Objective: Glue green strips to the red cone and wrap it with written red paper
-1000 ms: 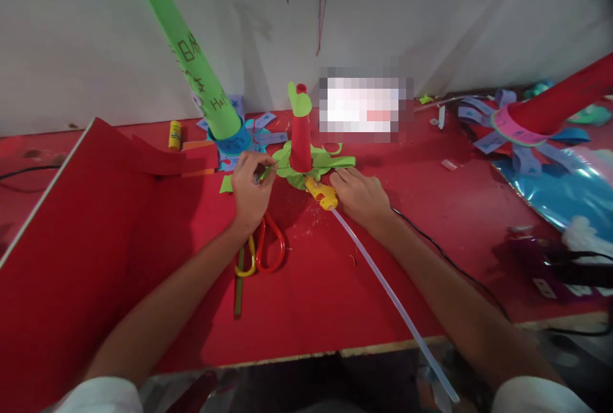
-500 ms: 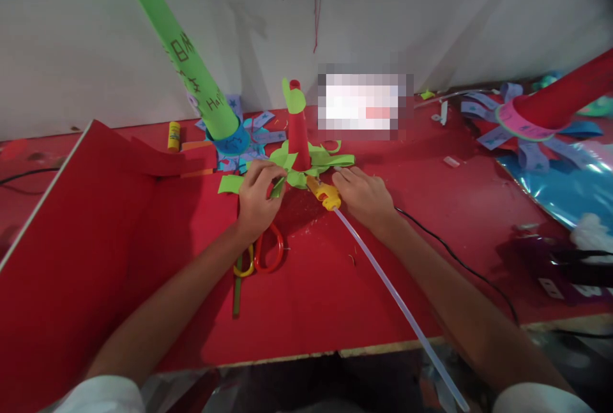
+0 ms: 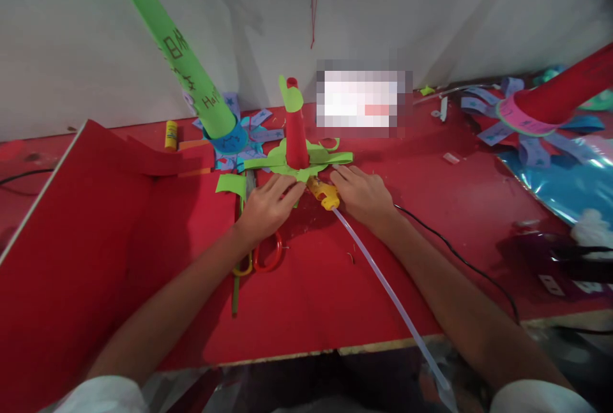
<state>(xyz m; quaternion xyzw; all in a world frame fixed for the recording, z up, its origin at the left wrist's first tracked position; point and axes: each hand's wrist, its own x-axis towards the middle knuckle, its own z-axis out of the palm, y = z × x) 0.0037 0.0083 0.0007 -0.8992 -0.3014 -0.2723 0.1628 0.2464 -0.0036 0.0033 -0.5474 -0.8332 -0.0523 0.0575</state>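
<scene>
A small red paper tube [image 3: 297, 138] stands upright on a green paper base [image 3: 276, 159] with strips around it. My left hand [image 3: 269, 207] is closed at the front of the base, fingertips pinching a green strip there. My right hand [image 3: 363, 195] lies just right of a yellow glue gun [image 3: 328, 196], fingers bent together; what they hold, if anything, is hidden. A clear glue stick [image 3: 383, 280] runs from the gun toward the front edge. Red- and yellow-handled scissors [image 3: 268, 267] lie below my left hand, beside a green strip [image 3: 235, 298].
A tall green tube [image 3: 184, 68] leans at the back left, near a yellow glue stick [image 3: 171, 136]. Folded red board [image 3: 62, 234] rises at the left. At the right are a red tube [image 3: 569, 90], blue foil [image 3: 550, 189] and a black cord [image 3: 454, 250].
My left hand has moved right to the front of the green base. A green strip now reaches out left from the base. My right hand has barely moved.
</scene>
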